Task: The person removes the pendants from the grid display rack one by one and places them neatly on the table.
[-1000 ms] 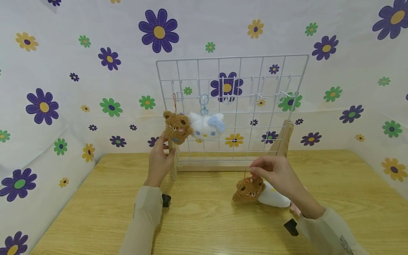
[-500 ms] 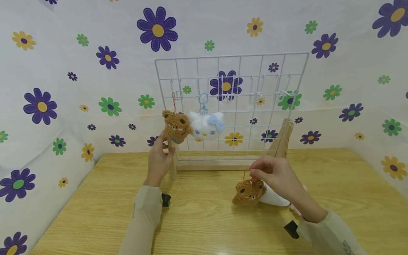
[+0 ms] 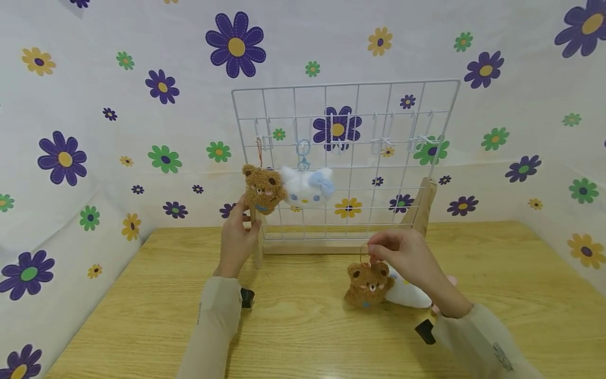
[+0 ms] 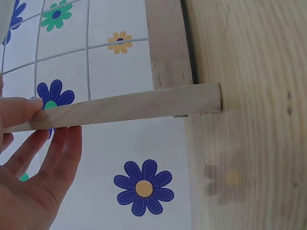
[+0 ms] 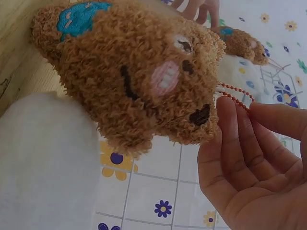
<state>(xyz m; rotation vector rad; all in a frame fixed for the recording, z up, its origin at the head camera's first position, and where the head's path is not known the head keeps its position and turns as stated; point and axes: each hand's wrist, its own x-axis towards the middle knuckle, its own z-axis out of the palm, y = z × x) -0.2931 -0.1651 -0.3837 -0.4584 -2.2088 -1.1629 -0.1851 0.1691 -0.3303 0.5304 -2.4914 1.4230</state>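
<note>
My right hand (image 3: 402, 258) pinches the orange bead chain (image 5: 237, 91) of a brown plush bear keychain (image 3: 368, 287) low over the table. In the right wrist view the bear's curly fur, pink cheek and blue belly patch fill the upper part. My left hand (image 3: 236, 237) grips the left wooden leg (image 4: 144, 105) of the rack between thumb and fingers. Just above that hand, a second brown bear keychain (image 3: 263, 190) hangs by its red chain from a hook. Beside it hangs a white plush cat-head keychain (image 3: 307, 189) with a blue bow, on a blue ring.
The white wire grid rack (image 3: 360, 179) stands on wooden feet, with several white hooks (image 3: 383, 141) along it. Behind the right hand a white plush (image 3: 409, 292) lies on the wooden table (image 3: 293, 326), partly hidden. A flower-print sheet (image 3: 94, 158) surrounds the table.
The right hand has shifted slightly left, and the held bear has swung from tilted to more upright, facing front. The left hand stays on the rack's leg.
</note>
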